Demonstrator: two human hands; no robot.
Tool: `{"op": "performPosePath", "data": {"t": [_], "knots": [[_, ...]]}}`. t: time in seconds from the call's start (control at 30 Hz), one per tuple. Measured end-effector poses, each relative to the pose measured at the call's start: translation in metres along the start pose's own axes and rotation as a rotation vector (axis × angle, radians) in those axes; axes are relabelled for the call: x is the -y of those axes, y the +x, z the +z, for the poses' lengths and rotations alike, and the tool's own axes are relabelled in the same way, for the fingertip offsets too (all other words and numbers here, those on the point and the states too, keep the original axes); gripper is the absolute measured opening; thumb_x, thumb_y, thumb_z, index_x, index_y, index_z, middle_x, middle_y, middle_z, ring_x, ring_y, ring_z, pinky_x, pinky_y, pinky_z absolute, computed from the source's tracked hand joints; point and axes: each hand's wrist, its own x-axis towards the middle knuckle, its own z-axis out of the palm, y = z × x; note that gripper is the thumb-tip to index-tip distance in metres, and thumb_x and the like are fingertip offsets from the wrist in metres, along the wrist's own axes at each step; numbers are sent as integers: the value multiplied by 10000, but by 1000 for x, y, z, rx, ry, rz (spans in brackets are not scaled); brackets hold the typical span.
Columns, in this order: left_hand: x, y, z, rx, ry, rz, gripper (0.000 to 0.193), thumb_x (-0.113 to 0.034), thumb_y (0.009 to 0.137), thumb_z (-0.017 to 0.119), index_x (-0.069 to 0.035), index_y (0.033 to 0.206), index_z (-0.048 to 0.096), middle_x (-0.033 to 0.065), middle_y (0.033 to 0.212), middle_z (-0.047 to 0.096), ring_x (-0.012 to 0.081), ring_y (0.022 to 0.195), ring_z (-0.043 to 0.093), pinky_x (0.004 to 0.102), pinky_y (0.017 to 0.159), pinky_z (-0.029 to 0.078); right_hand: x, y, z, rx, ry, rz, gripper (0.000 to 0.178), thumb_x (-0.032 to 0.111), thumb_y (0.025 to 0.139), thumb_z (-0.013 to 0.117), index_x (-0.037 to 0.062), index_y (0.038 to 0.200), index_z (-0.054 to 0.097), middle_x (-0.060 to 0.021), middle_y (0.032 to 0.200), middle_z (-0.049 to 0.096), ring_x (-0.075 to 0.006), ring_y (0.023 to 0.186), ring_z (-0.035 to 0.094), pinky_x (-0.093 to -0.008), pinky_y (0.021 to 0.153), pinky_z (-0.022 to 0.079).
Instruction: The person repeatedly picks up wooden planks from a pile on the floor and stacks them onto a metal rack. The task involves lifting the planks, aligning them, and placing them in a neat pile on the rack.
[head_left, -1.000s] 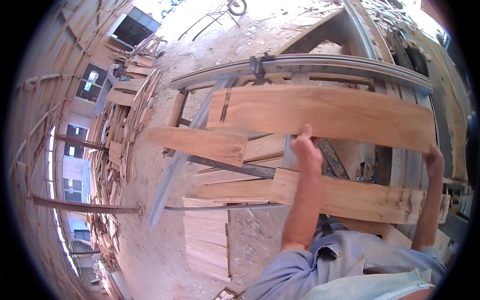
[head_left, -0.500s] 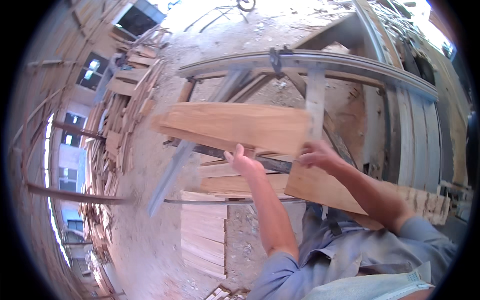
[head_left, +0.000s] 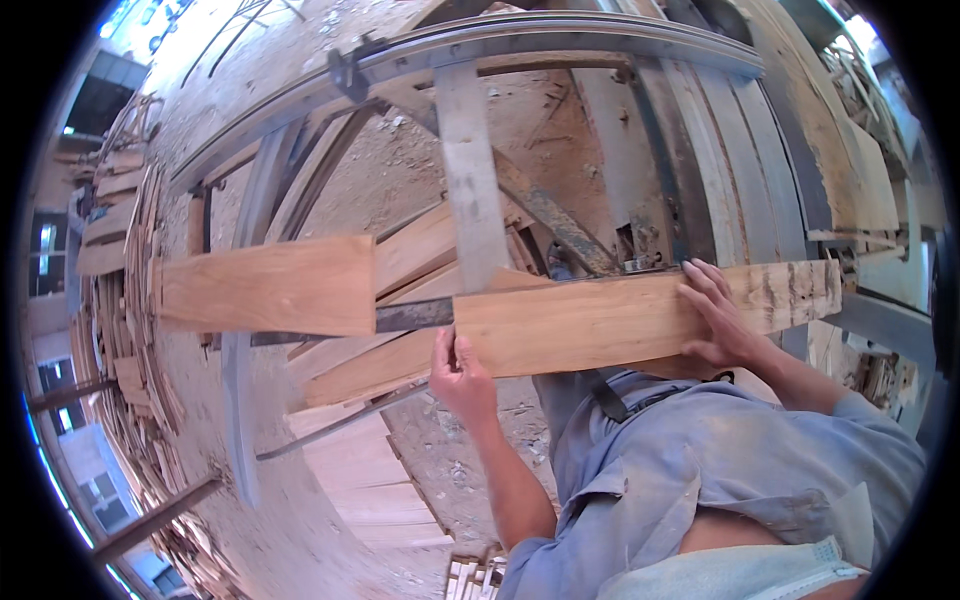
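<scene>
A long wooden board point(head_left: 580, 325) lies crosswise in front of my body, its right end rough and marked with dark bands. My left hand point(head_left: 465, 378) grips its near left corner, thumb and fingers bent at the end; some fingertips are hidden. Farther right, my right hand point(head_left: 722, 325) spans the board's width, with fingers over the far edge and the thumb by the near edge. A shorter wooden board point(head_left: 270, 288) rests to the left on the bench frame, with a gap between it and the long one.
Beyond the boards runs a metal rail point(head_left: 560, 28) with a dark clamp point(head_left: 348, 75). A grey upright beam point(head_left: 470, 170) crosses the frame. Pale planks point(head_left: 370, 480) lie on the ground below, and a heap of scrap wood point(head_left: 125, 330) lines the left side.
The shorter board has left my hands and now lies on the frame at left. Both hands are now on the long board. The view has shifted to the right.
</scene>
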Motion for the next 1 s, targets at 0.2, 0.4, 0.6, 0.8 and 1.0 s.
{"op": "performPosePath", "data": {"t": [0.2, 0.4, 0.6, 0.8, 1.0], "knots": [[-39, 18, 13, -38, -138, -119, 526, 54, 932, 625, 149, 1427, 475, 215, 1211, 716, 224, 1049, 698, 319, 942, 535, -35, -69, -12, 14, -346, 46, 913, 178, 652, 843, 29, 1464, 452, -319, 1593, 283, -512, 1519, 197, -610, 1258, 127], [-50, 91, 37, 132, -134, -92, 575, 69, 895, 629, 154, 1441, 470, 219, 1225, 710, 228, 1057, 695, 320, 916, 556, -37, -21, -67, 124, -215, 174, 878, 171, 674, 812, 28, 1464, 455, -301, 1568, 331, -503, 1484, 275, -588, 1197, 299], [-89, 164, 62, 410, -76, -171, 612, -178, 974, 700, 138, 1449, 479, 220, 1236, 701, 237, 1042, 701, 305, 904, 553, -126, 52, -137, 500, 304, 273, 1001, 343, 553, 906, 11, 1434, 566, -214, 1347, 645, -376, 1192, 639, -413, 1103, 466], [-84, 185, 119, 288, 22, 59, 676, -258, 999, 708, 122, 1487, 437, 244, 1420, 585, 256, 1213, 630, 363, 1000, 529, -174, 72, -152, -357, -197, 176, 995, 195, 605, 917, 46, 1498, 505, -212, 1447, 586, -338, 1381, 509, -445, 1193, 376], [-49, 169, 141, 375, -42, 134, 522, -53, 973, 677, 144, 1424, 500, 227, 1400, 606, 238, 1239, 620, 339, 1037, 502, -165, 50, -81, -67, -276, 235, 1073, 155, 579, 909, 96, 1534, 425, -255, 1636, 253, -460, 1535, 196, -542, 1254, 254]]}}
